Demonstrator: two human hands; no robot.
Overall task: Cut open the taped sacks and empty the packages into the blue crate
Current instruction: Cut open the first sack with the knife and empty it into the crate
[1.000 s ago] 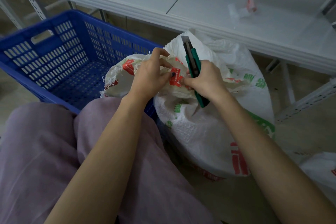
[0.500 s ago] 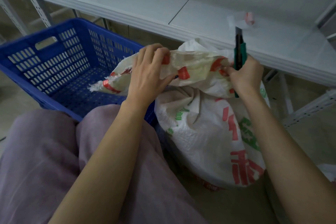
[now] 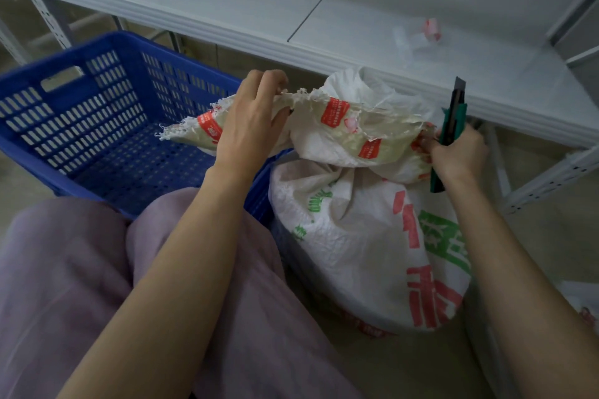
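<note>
The top of the sack (image 3: 356, 236), on the floor (image 3: 405, 363) beside the blue crate (image 3: 81, 52), was gripped by the left hand (image 3: 249, 126) and, along with the knife (image 3: 452, 120), by the right hand (image 3: 460, 152), likely to stretch it open.

No text can be read in full. The sack (image 3: 356, 253) has large red Chinese characters (image 3: 431, 298) on its side below the right hand (image 3: 460, 155), broken by folds and illegible. Green boxed characters (image 3: 444, 236) under the right wrist are also illegible. Smaller green print (image 3: 319, 201) between the forearms is creased. Red label patches (image 3: 335, 112) sit on the taped sack mouth, which the left hand (image 3: 249, 126) grips. Their white print is too small to read. No marking is legible on the knife (image 3: 452, 120) that the right hand holds.
</note>
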